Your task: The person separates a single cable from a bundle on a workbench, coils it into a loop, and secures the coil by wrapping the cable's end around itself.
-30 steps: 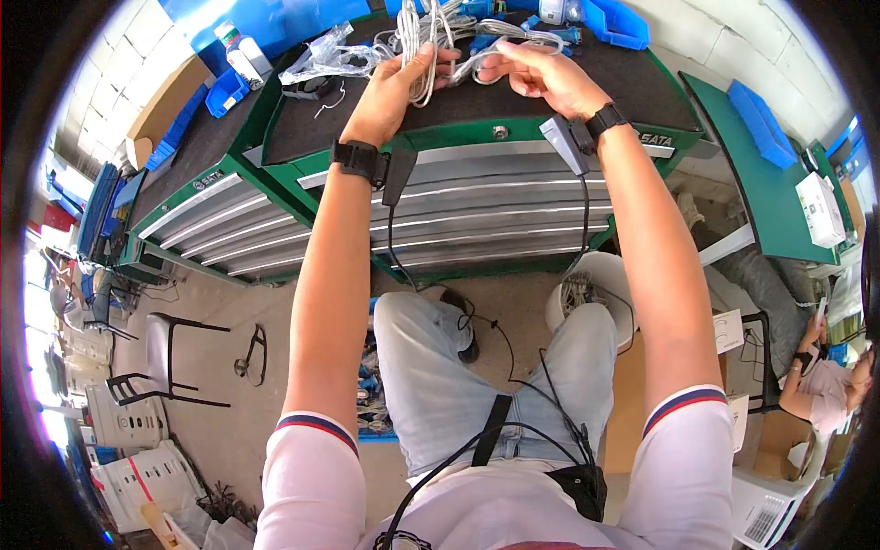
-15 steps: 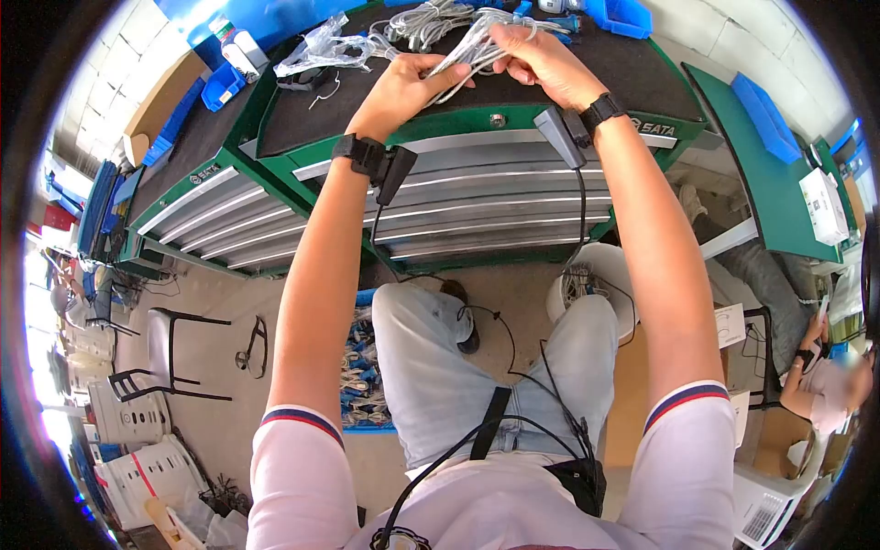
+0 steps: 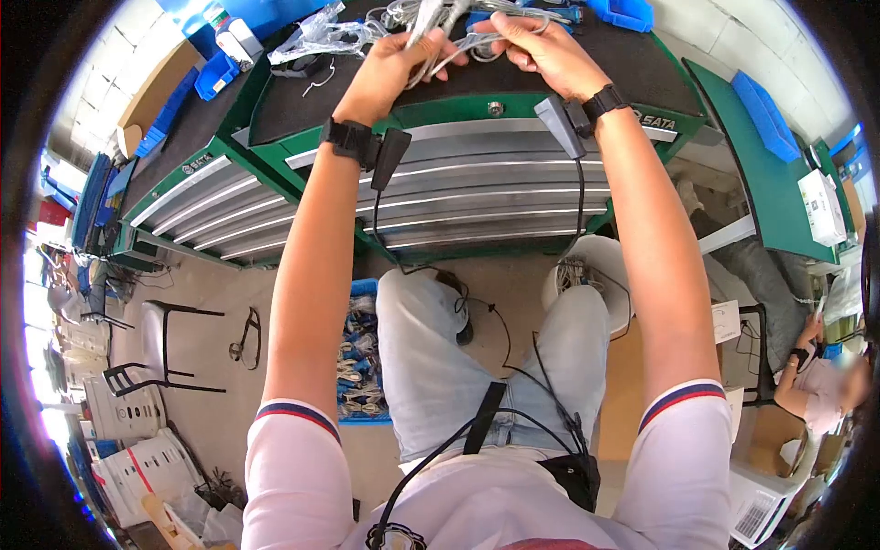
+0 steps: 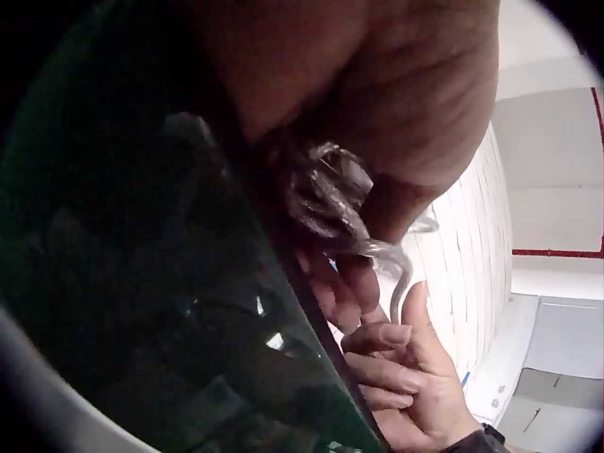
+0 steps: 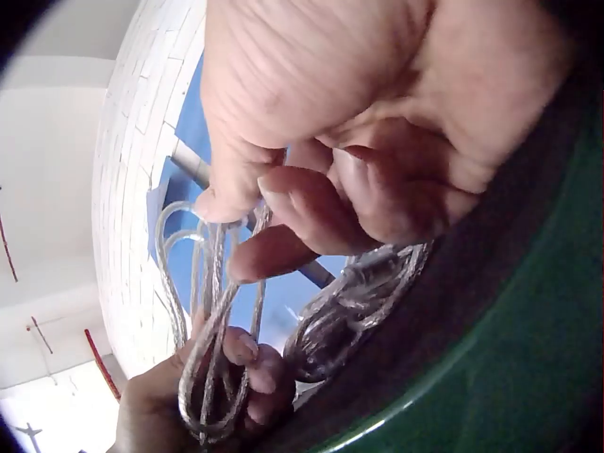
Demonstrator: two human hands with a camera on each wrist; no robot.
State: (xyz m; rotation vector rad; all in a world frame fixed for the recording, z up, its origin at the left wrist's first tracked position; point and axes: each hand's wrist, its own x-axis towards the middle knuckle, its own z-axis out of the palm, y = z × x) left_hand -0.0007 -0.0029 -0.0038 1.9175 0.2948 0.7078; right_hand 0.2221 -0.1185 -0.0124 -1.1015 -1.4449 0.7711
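A looped bundle of grey, see-through-sheathed cable hangs between the two hands above the dark worktop. The left hand grips its lower loops, with fingers curled round them in the right wrist view. The right hand pinches the upper strands between thumb and index finger, its other fingers curled. In the left wrist view the cable lies within the left hand, and one strand runs to the right hand. More coiled cable rests on the worktop behind.
Clear plastic bags lie left on the worktop, above green-edged drawers. Blue bins stand at the back. Below are a blue crate of connectors and a white bucket. Another person is at far right.
The left hand has moved slightly up and left from half a second ago, with the cable bundle in its grip. The right hand stays near the bundle; the view has shifted slightly.
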